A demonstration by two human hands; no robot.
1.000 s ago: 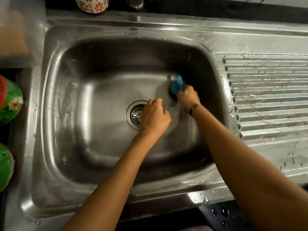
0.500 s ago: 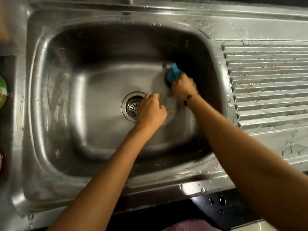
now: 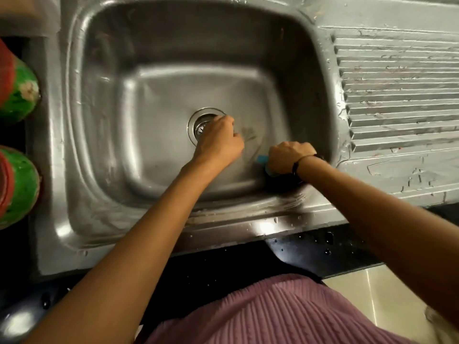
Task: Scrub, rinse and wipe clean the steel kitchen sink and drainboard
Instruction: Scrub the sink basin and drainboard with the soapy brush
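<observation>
The steel sink (image 3: 104,135) fills the view, with its round drain (image 3: 198,122) at the middle of the basin floor. My right hand (image 3: 288,157) grips a blue scrubber (image 3: 262,160) and presses it against the near right corner of the basin. My left hand (image 3: 218,142) is a loose fist resting on the basin floor just right of the drain, holding nothing that I can see. The ribbed drainboard (image 3: 402,95) lies to the right, wet and speckled with bits of dirt.
Two green and red round objects (image 3: 15,95) (image 3: 17,187) sit at the left edge beside the sink. A dark counter edge (image 3: 310,247) with water drops runs along the front. My pink garment (image 3: 273,314) shows at the bottom.
My right hand has brought the blue scrubber from the far right of the basin floor down to the near right corner. My left hand stays by the drain. The camera has tilted downward.
</observation>
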